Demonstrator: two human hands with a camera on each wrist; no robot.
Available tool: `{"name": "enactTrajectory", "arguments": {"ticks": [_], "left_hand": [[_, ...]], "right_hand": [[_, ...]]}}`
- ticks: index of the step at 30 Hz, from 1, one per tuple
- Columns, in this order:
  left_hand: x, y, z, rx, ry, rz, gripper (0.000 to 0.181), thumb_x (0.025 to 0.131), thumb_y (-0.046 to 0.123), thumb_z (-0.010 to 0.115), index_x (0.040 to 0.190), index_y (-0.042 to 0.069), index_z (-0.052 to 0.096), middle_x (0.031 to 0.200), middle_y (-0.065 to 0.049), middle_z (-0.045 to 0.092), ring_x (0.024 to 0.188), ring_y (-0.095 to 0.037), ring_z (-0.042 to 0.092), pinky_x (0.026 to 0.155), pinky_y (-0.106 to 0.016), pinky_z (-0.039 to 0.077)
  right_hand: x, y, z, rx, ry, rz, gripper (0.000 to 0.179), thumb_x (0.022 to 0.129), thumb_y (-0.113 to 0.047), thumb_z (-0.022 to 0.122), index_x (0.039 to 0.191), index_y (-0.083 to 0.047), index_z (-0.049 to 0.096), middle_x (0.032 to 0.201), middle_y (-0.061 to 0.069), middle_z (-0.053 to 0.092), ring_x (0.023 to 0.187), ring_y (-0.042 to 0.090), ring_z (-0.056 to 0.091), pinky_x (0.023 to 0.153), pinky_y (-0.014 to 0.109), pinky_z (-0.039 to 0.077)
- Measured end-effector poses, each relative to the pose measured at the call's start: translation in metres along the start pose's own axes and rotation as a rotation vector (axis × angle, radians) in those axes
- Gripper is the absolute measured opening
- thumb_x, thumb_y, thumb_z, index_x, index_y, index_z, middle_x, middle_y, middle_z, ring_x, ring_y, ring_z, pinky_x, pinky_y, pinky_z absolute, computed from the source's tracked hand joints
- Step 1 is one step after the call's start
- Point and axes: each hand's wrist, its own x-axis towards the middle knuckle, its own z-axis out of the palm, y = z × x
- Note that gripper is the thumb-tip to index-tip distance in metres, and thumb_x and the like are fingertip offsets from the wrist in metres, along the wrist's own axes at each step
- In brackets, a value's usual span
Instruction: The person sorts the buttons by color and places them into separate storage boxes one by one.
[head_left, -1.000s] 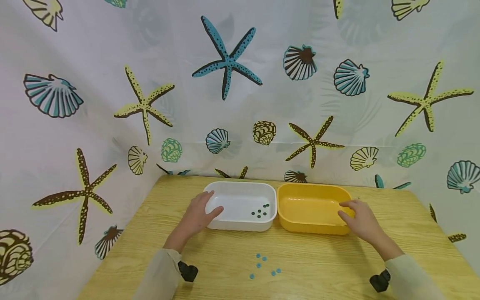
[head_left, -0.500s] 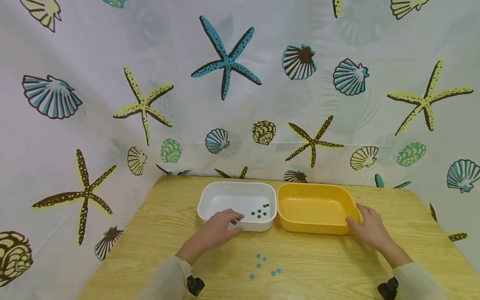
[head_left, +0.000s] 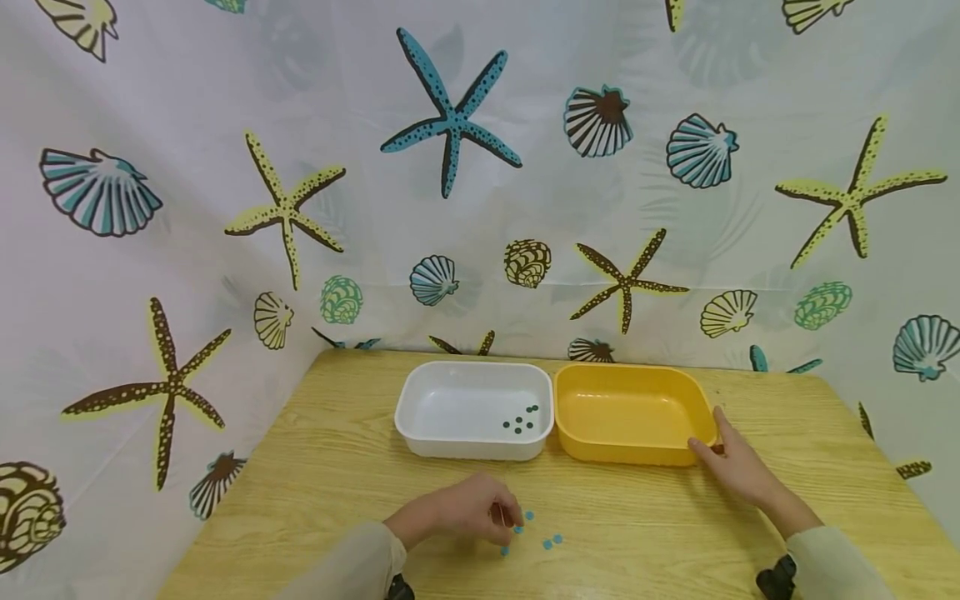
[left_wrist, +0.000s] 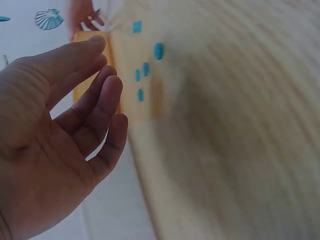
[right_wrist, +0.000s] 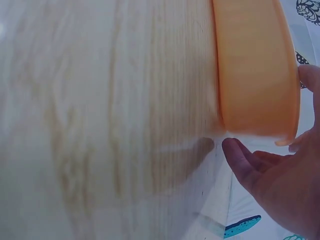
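Note:
My left hand (head_left: 477, 508) hovers over the front middle of the wooden table, fingers loosely bent beside several small blue discs (head_left: 557, 539). In the left wrist view a gap shows between thumb and fingertips, and I see nothing held there. Part of the disc group may be hidden behind that hand. My right hand (head_left: 738, 467) rests against the near right corner of the yellow plastic bin (head_left: 630, 455), thumb by the near rim and fingers along the outer end. Left of it, touching side by side, stands a white bin (head_left: 472, 450) with several dark green discs (head_left: 518, 421) inside.
The wooden table (head_left: 330, 425) carries both bins toward its back edge. A curtain (head_left: 517, 92) printed with shells and starfish hangs behind and along both sides.
My left hand has left the white bin's left end and come down and right to the blue discs. My right hand has shifted slightly outward at the yellow bin's corner.

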Motion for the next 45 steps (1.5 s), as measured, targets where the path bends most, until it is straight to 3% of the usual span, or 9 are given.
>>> {"name": "enactTrajectory", "arguments": {"ticks": [4,12,20,28,45], "left_hand": [[0.000,-0.004,0.010,-0.010,-0.022,-0.018,0.016,0.078,0.004,0.074,0.093,0.009,0.071,0.084,0.011,0.063,0.073,0.001,0.056,0.068,-0.017,0.048],[0.000,-0.010,0.019,-0.002,-0.019,-0.026,0.017,0.075,0.001,0.074,0.089,0.010,0.071,0.080,0.012,0.061,0.070,0.001,0.053,0.065,-0.016,0.047],[0.001,-0.016,0.022,0.013,0.014,-0.028,0.012,0.077,0.004,0.076,0.084,0.013,0.072,0.076,0.013,0.059,0.068,0.003,0.052,0.063,-0.017,0.047],[-0.001,-0.021,0.021,0.008,0.037,-0.014,0.007,0.078,0.009,0.078,0.079,0.014,0.073,0.073,0.013,0.060,0.065,0.003,0.053,0.061,-0.017,0.047],[-0.002,-0.019,0.021,-0.046,0.022,-0.039,0.013,0.082,0.006,0.073,0.077,0.014,0.065,0.068,0.012,0.058,0.060,0.001,0.050,0.056,-0.017,0.045]], "right_hand": [[0.001,0.002,0.002,0.005,0.005,0.005,0.081,0.101,-0.042,0.040,0.146,0.012,-0.001,0.147,0.039,0.009,0.126,0.053,0.031,0.101,0.060,0.028],[0.004,0.005,0.004,0.052,0.012,0.024,0.080,0.101,-0.044,0.036,0.147,0.006,-0.005,0.150,0.034,0.004,0.133,0.052,0.018,0.104,0.060,0.022],[0.004,0.003,0.004,0.056,0.004,0.042,0.078,0.102,-0.045,0.034,0.148,0.005,-0.004,0.150,0.034,0.005,0.132,0.053,0.020,0.104,0.062,0.019],[0.004,0.004,0.005,0.011,-0.003,0.069,0.083,0.100,-0.051,0.034,0.148,0.004,-0.006,0.147,0.037,0.010,0.128,0.054,0.027,0.102,0.060,0.025],[0.003,0.008,0.006,-0.002,-0.021,0.076,0.087,0.097,-0.056,0.035,0.149,-0.001,-0.008,0.147,0.037,0.011,0.125,0.054,0.033,0.101,0.060,0.028]]}}
